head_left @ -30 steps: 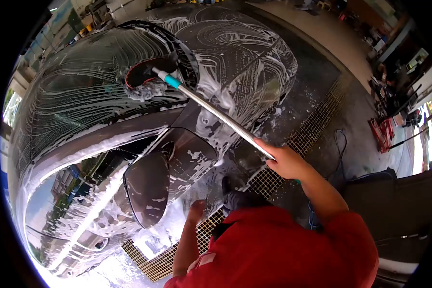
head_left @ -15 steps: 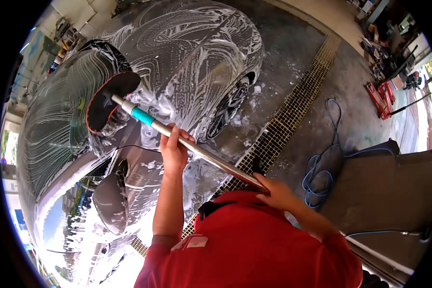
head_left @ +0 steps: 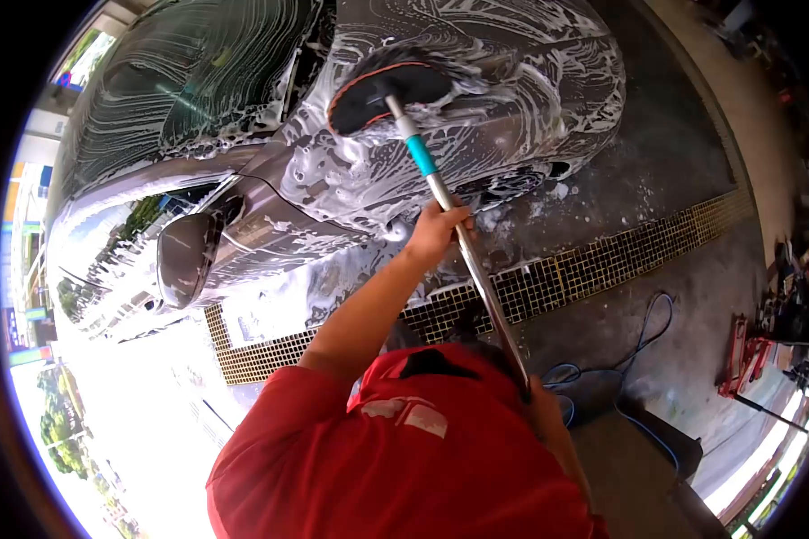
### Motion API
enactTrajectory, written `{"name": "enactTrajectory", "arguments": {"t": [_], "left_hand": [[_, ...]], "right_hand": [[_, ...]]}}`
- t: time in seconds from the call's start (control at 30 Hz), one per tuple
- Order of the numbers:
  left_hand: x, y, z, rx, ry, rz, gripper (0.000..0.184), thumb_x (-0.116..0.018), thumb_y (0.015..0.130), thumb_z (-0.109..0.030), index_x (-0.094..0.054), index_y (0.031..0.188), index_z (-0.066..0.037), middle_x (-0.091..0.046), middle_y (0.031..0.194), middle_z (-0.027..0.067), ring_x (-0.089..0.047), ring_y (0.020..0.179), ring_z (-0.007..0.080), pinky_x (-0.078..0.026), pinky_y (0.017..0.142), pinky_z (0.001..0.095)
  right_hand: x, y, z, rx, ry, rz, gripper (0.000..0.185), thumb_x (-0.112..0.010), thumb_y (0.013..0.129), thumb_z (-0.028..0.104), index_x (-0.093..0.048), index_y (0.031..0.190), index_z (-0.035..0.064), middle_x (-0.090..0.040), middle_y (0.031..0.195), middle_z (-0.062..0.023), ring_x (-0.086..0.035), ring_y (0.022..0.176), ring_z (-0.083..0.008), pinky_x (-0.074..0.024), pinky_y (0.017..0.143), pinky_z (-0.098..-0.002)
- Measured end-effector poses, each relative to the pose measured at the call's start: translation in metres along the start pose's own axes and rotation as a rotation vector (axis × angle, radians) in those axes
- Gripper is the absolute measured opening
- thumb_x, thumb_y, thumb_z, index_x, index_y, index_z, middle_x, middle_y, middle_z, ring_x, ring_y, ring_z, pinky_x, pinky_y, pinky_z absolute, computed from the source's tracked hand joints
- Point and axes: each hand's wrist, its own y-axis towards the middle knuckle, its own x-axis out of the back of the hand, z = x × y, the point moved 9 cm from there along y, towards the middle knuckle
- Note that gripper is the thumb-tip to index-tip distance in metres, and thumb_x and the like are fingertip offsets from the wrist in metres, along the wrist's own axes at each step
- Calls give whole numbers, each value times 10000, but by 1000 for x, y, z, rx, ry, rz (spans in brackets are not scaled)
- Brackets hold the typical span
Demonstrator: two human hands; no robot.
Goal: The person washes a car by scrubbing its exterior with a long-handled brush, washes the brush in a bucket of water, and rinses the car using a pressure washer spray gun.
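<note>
Head view, the only one: left hand (head_left: 442,226) closed round the metal pole (head_left: 481,283), a little below the teal sleeve (head_left: 421,154), with fingers wrapped about the shaft. Right hand (head_left: 543,404) at the pole's lower end, mostly hidden beside the red shirt (head_left: 404,476); perhaps curled over it, but impossible to tell how far closed. Up beyond the left hand, at the far end of the pole, the mop head (head_left: 422,83) (a broad black pad with an orange edge), set against the car's foamy bonnet (head_left: 503,135). Left of the left hand, the door mirror (head_left: 182,256); farther up and left, the soapy windscreen (head_left: 216,81). Below and right of the same hand, floor grating (head_left: 602,256); just beside the right hand, loops of blue hose (head_left: 634,355).

Step in hand, by judgement: scrubbing the bonnet with suds. Called for next, probably: light, even pressure, pole guided from the left hand.

Brands, labels, writing: none legible. On the shirt, only pale patches without readable lettering.
</note>
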Motion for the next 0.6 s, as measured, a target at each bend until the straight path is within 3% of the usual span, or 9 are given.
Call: {"name": "enactTrajectory", "arguments": {"t": [0.1, 0.17, 0.23, 0.3, 0.33, 0.47, 0.6], "left_hand": [[61, -30, 3, -151, -180, -155, 290, -566, 882, -57, -445, 1140, -1, -583, 793, 115, -616, 683, 264, -539, 659, 398], [92, -45, 11, -188, -276, -217, 386, -539, 873, -59, -430, 1236, 11, -575, 764, 112, -579, 683, 251, -514, 699, 414], [105, -49, 26, -110, -215, -304, 457, -571, 868, -154, -434, 1291, -45, -574, 760, 98, -554, 717, 226, -478, 741, 411], [105, -33, 69, 27, -226, -278, 477, -579, 902, -290, -427, 1331, -146, -590, 845, 109, -576, 776, 256, -482, 761, 424], [94, -21, 88, 113, -269, -239, 480, -584, 917, -351, -427, 1340, -187, -600, 898, 116, -596, 822, 270, -486, 774, 415], [-35, 5, 147, 470, -120, -11, 490, -558, 943, -332, -391, 1390, -221, -618, 1050, 111, -611, 968, 288, -484, 831, 418], [-173, 66, 219, 630, 91, 292, 467, -639, 906, -351, -487, 1305, -163, -637, 988, 52, -636, 888, 216, -510, 751, 376]], "right_hand": [[19, 26, -2, 67, -65, 65, 228, -578, 869, 194, -515, 1053, 75, -633, 1015, -236, -606, 946, -449, -478, 752, -520], [36, 47, -1, 282, -125, -94, 226, -570, 856, 151, -523, 1071, 100, -646, 987, -209, -625, 904, -419, -492, 736, -509], [62, 63, 1, 197, -215, -86, 206, -581, 847, 145, -535, 1044, 102, -648, 959, -191, -631, 885, -400, -494, 726, -509], [73, 68, -22, 124, -305, -66, 187, -591, 838, 140, -547, 1016, 104, -650, 931, -173, -636, 866, -382, -495, 716, -509], [83, 71, -48, 80, -319, -149, 175, -615, 818, 148, -553, 974, 99, -647, 896, -157, -635, 852, -373, -494, 703, -506], [135, 43, -140, -108, -282, -287, 225, -711, 715, 156, -585, 890, 89, -650, 846, -130, -635, 838, -356, -504, 679, -472], [185, -19, -225, -295, -158, -446, 230, -718, 673, 106, -679, 899, 100, -654, 768, -142, -641, 731, -351, -497, 619, -430]]}}
